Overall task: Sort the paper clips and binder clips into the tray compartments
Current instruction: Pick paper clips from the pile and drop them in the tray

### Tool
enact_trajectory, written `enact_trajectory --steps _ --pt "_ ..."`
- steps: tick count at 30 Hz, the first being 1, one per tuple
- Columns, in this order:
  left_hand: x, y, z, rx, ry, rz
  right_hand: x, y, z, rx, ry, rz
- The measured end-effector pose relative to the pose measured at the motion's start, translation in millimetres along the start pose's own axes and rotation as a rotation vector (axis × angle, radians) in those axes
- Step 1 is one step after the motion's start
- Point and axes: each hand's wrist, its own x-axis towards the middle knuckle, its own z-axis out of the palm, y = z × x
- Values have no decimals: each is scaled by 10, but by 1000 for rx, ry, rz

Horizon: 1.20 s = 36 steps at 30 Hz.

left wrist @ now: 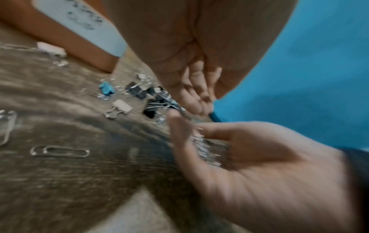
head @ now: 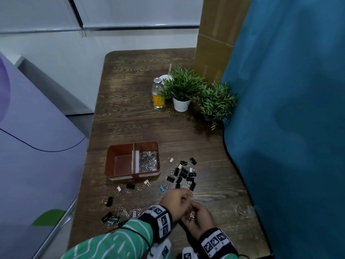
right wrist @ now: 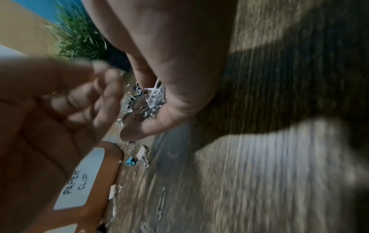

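Note:
A brown two-compartment tray sits mid-table. Its right compartment holds a heap of silver paper clips; the left one shows only its bare floor. Black binder clips lie piled right of the tray. More paper clips and binder clips are scattered in front. My right hand is cupped palm-up around a bunch of paper clips near the front edge. My left hand hovers just above it, fingers loosely curled, with nothing visible in them. The tray's front label reads "PAPER CLIP".
Two potted plants, a glass bottle and a small ring stand at the back. A blue curtain borders the table's right side, beside a cardboard box. A few clips lie near the right edge.

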Motion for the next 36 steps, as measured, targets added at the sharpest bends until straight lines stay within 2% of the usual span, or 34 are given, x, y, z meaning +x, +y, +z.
enact_trajectory --steps 3,6,11,16,22,27,36 --pt "109 -131 -9 217 -27 -78 55 -152 -136 -20 50 -35" --pt "146 -161 -4 467 -115 3 97 -257 -278 -19 105 -62" --pt "121 -275 -7 705 -102 41 96 -295 -373 -24 116 -54" --pt "60 -386 -9 724 -106 77 76 -264 -311 -61 117 -61" --pt "0 -446 -20 729 -32 24 18 -257 -205 -95 97 -69" --pt "-36 -473 -20 813 -55 5 -4 -236 -215 -126 107 -81" --pt "-71 -423 -44 810 -82 34 26 -209 -164 -179 122 -91"
